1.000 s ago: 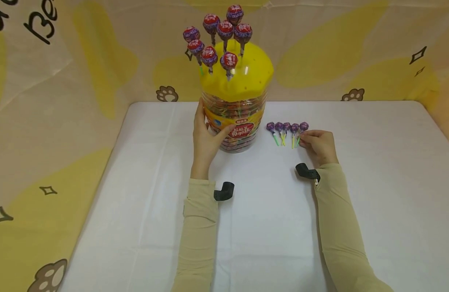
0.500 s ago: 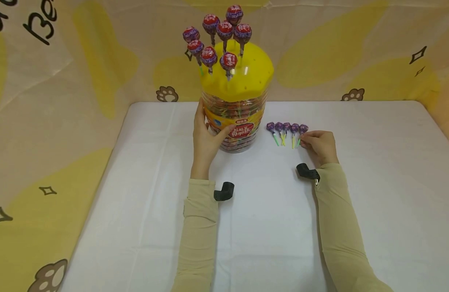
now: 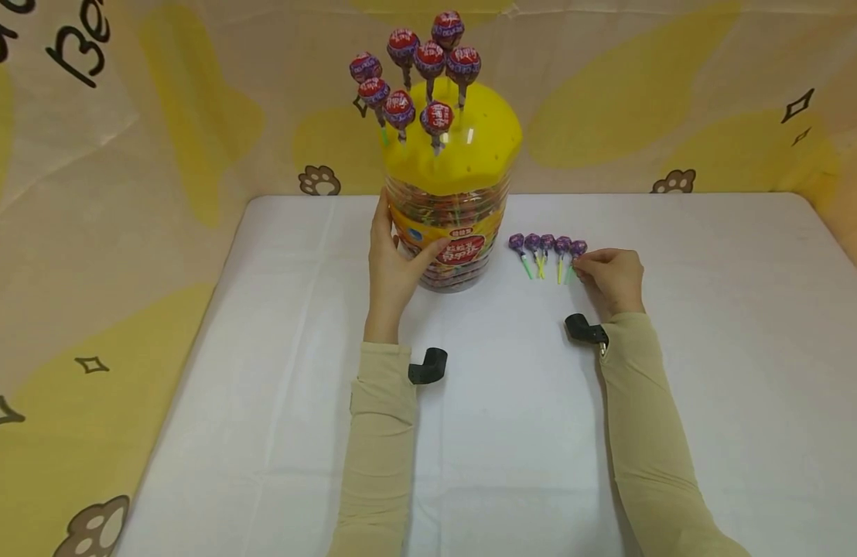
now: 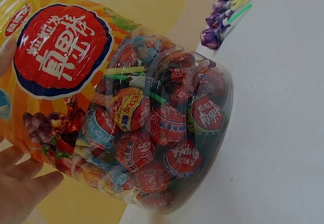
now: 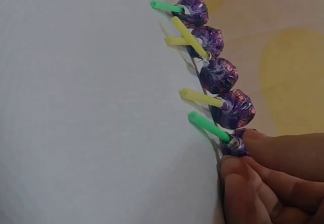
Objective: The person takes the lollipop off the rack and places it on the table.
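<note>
So closest in, two tan sleeves [image 3: 381, 441] are reaching over the white table [image 3: 505, 456]. Further up, the right hand [image 3: 615, 278] is pinching the end lollipop [image 3: 578, 247] between thumb and fingertips at its wrapped head, the green stick [image 5: 208, 126] poking out free. It's sitting at the right end of a row, with four other purple lollipops [image 3: 562, 244] lying beside it. I'm guessing light and stiff, wrapper a bit slick, candy maybe cracking if dropped; the neck below the head is looking like the best grab. Over to the left, the left hand [image 3: 392, 271] is curling round the jar [image 3: 463, 216], thumb on the front. That's looking heavy and smooth, so a wide grip round the middle is making sense. Up on its yellow lid [image 3: 486, 143], red-topped lollipops [image 3: 429, 59] are standing.
</note>
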`<state>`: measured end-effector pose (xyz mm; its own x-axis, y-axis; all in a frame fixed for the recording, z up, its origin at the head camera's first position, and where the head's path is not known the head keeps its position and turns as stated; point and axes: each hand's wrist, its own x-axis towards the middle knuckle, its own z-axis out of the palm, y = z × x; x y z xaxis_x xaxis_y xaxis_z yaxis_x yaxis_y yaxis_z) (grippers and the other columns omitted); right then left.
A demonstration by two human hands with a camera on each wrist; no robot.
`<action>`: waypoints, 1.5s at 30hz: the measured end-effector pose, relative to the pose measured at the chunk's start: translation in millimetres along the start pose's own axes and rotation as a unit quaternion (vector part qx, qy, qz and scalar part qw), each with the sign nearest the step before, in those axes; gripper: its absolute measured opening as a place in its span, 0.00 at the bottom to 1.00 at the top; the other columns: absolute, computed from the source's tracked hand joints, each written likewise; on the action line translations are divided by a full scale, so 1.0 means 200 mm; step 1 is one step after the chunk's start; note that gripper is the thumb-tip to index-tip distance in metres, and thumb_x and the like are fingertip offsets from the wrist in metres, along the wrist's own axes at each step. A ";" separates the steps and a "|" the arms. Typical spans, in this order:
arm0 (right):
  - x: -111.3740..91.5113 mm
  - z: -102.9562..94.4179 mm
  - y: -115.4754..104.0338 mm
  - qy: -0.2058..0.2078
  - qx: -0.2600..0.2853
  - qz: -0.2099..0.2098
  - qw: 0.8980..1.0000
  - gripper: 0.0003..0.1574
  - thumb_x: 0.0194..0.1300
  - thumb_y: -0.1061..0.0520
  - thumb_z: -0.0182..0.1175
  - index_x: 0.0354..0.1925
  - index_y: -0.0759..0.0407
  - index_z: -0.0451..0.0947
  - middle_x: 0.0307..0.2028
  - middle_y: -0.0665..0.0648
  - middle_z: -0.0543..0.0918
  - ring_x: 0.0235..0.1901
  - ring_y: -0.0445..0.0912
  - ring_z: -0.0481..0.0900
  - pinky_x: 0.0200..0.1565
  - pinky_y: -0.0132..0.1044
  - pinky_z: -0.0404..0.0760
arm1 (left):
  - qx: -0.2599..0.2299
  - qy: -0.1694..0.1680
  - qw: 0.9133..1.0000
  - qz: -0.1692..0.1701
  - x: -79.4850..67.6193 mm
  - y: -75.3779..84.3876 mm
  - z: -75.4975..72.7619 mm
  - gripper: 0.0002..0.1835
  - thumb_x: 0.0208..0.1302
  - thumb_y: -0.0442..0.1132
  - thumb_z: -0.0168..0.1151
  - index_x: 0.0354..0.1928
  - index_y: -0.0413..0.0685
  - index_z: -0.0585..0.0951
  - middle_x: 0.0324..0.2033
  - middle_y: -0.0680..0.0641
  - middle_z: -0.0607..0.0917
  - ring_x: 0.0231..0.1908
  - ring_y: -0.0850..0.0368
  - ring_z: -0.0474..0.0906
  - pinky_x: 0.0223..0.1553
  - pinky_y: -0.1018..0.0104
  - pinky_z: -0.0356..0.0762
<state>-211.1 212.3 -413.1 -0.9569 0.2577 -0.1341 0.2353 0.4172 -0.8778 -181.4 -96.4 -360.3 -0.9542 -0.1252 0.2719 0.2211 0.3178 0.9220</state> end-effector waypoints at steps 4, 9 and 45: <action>0.00 0.00 0.00 0.051 -0.016 -0.014 0.998 0.17 0.62 0.57 0.63 0.44 0.70 0.82 0.22 0.41 0.80 0.27 0.34 0.75 0.31 0.21 0.74 | 0.001 -0.001 1.000 0.000 0.00 0.00 0.00 0.53 0.55 0.46 0.70 0.74 0.49 0.45 0.71 0.45 0.54 0.69 0.53 0.51 0.66 0.53 0.57; -0.01 0.00 -0.04 0.083 0.097 -0.033 0.991 0.13 0.60 0.64 0.63 0.42 0.74 0.80 0.22 0.42 0.81 0.24 0.34 0.79 0.31 0.23 0.79 | 0.000 -0.002 1.000 -0.001 0.00 0.00 0.00 0.53 0.55 0.45 0.70 0.74 0.49 0.45 0.71 0.45 0.53 0.69 0.53 0.51 0.66 0.53 0.57; -0.28 0.09 -0.83 -0.041 0.334 -0.258 0.906 0.13 0.55 0.64 0.68 0.40 0.69 0.83 0.37 0.61 0.84 0.36 0.52 0.81 0.44 0.35 0.81 | 0.006 0.024 1.000 0.007 0.00 0.02 -0.02 0.51 0.52 0.41 0.73 0.72 0.43 0.51 0.66 0.41 0.59 0.66 0.47 0.59 0.63 0.56 0.64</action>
<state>-198.9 113.3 -267.0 -0.9261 0.1008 0.3634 -0.3757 -0.1633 -0.9122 -178.8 -99.3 -355.3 -0.9406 -0.1649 0.2968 0.2309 0.3305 0.9151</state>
